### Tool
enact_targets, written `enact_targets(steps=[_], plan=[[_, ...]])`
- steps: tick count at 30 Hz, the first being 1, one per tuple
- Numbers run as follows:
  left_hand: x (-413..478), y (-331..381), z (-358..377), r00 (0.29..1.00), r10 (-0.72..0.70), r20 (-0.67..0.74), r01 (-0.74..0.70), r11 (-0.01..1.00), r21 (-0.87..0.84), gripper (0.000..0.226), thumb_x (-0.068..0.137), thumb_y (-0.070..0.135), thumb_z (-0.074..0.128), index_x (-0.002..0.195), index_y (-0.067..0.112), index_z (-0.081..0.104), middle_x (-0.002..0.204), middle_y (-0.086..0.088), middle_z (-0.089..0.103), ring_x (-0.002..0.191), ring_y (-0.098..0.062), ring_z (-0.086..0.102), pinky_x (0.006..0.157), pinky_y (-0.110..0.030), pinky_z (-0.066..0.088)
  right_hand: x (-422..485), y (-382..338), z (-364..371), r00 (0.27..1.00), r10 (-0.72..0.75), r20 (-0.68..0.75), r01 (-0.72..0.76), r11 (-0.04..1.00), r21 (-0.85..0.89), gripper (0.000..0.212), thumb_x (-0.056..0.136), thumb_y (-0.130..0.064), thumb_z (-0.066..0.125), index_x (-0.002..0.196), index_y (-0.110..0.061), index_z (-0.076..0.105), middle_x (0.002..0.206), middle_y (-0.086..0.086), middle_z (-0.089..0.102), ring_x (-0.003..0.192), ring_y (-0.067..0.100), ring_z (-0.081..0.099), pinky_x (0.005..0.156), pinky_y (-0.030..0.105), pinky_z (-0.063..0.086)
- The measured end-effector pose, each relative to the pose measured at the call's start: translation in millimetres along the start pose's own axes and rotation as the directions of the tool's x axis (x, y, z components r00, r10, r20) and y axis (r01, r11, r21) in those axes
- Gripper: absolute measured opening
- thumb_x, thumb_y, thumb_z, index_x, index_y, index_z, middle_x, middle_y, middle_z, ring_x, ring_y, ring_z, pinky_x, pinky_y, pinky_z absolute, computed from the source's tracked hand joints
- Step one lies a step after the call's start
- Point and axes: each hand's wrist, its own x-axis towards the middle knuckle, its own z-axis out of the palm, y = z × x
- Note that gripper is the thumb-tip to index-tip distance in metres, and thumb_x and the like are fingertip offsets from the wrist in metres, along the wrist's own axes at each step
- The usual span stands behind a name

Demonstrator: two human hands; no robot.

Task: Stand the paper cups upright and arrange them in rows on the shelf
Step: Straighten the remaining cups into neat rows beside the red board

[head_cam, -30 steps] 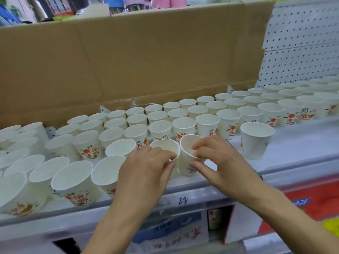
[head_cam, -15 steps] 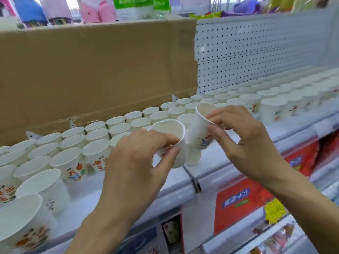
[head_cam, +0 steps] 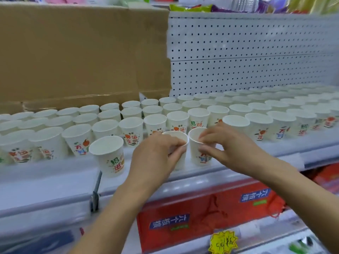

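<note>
Nearest, under the shelf lip, lie red packs (head_cam: 201, 215) and a yellow price tag (head_cam: 222, 242). Above them, on the front strip of the white shelf (head_cam: 45, 182), 2 paper cups stand upright side by side, their rims meeting. The left hand (head_cam: 156, 158) curls its fingers and thumb round the left cup (head_cam: 181, 161) near the rim. The right hand (head_cam: 233, 145) pinches the rim of the right cup (head_cam: 197, 156), thumb outside, fingertips over the edge. To the left, 1 lone cup (head_cam: 108, 156) stands apart. Behind, rows of cups (head_cam: 177, 121) run the shelf's length, all upright, before a cardboard box (head_cam: 73, 52) and a white pegboard (head_cam: 256, 52).
</note>
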Motion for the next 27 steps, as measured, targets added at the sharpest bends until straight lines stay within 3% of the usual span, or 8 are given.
enact_targets(steps=[4,7,11,16,18,23,27], plan=[[3.8,4.7,-8.3,0.999,-0.040,0.010,0.041,0.999,-0.010,0.031,0.084,0.048,0.063,0.109,0.031,0.071,0.108,0.016,0.064,0.105,-0.001,0.047,0.091,-0.013,0.035,0.4,18.8,-19.9,0.999,-0.054,-0.010,0.054,0.998,0.042,0.043,0.082,-0.059,0.050,0.110,-0.032,0.068,0.106,-0.014,0.064,0.103,0.013,0.052,0.087,0.038,0.045],[7.0,2.7,-18.8,0.986,-0.145,0.088,0.151,0.986,-0.071,0.030,0.080,0.050,0.065,0.107,0.038,0.069,0.122,0.020,0.058,0.112,0.003,0.049,0.093,-0.017,0.039,-1.6,30.7,-29.3,0.991,-0.130,-0.027,0.132,0.989,0.069,0.034,0.080,-0.059,0.052,0.095,-0.035,0.071,0.097,-0.019,0.063,0.097,0.012,0.054,0.083,0.039,0.044],[16.1,4.1,-11.4,0.951,-0.270,0.152,0.291,0.948,-0.131,0.005,0.080,0.036,0.073,0.081,0.031,0.071,0.116,0.023,0.058,0.101,0.005,0.057,0.083,-0.011,0.048,2.9,39.3,-22.9,0.984,-0.176,-0.018,0.176,0.984,0.018,0.017,0.080,-0.048,0.058,0.081,-0.035,0.070,0.078,-0.029,0.055,0.085,0.011,0.053,0.074,0.032,0.032],[30.8,8.9,3.1,0.929,-0.350,0.125,0.367,0.916,-0.165,0.012,0.078,0.032,0.077,0.074,0.023,0.070,0.103,0.012,0.067,0.093,-0.009,0.063,0.082,-0.027,0.053,15.0,54.9,-26.5,0.986,-0.164,-0.019,0.164,0.986,-0.005,0.004,0.082,-0.037,0.071,0.081,-0.033,0.070,0.075,-0.021,0.060,0.082,0.011,0.051,0.072,0.027,0.023],[35.5,10.0,7.0,0.927,-0.357,0.119,0.371,0.919,-0.136,0.014,0.078,0.035,0.077,0.074,0.024,0.070,0.099,0.009,0.070,0.092,-0.011,0.063,0.083,-0.034,0.053,20.8,59.1,-26.2,0.987,-0.158,0.009,0.159,0.987,-0.032,0.003,0.080,-0.037,0.071,0.082,-0.034,0.070,0.077,-0.020,0.061,0.085,0.012,0.052,0.075,0.029,0.026],[37.7,13.2,11.0,0.923,-0.367,0.113,0.379,0.919,-0.106,0.018,0.078,0.037,0.077,0.076,0.021,0.070,0.094,0.011,0.069,0.087,-0.005,0.062,0.078,-0.029,0.049,21.4,73.7,-31.2,0.994,-0.108,0.027,0.106,0.992,0.074,0.008,0.081,-0.040,0.069,0.088,-0.037,0.071,0.094,-0.017,0.065,0.095,0.015,0.056,0.088,0.039,0.039],[39.2,15.4,11.5,0.921,-0.374,0.111,0.385,0.917,-0.106,0.017,0.077,0.038,0.077,0.075,0.022,0.070,0.091,0.010,0.069,0.085,-0.007,0.062,0.078,-0.031,0.051,17.9,80.0,-32.3,0.994,-0.106,0.008,0.105,0.988,0.110,0.008,0.079,-0.040,0.071,0.087,-0.037,0.071,0.094,-0.015,0.067,0.092,0.016,0.055,0.089,0.046,0.041]])
